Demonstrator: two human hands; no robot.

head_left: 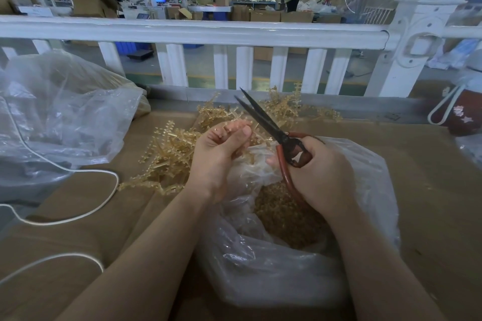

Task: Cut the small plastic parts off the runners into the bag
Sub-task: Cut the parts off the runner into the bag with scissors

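Cardboard bench (78, 216): amber translucent runners (169, 156) heaped; bag (365, 177) apparently part-filled

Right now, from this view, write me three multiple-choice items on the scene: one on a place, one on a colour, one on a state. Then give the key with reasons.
1. Where is the pile of cut parts?
A. inside the clear bag under the hands
B. on the white fence
C. in the dark red bag at the right

2. What colour are the scissors' handles?
A. blue
B. reddish-brown
C. green

3. How do the scissor blades stand?
A. shut tight
B. slightly apart
C. lying flat on the table

Key: 1 A, the tan bits lie in the bag's open mouth. 2 B, the loops in the right hand are reddish-brown. 3 B, the two tips are parted beside the left hand, which pinches a runner.
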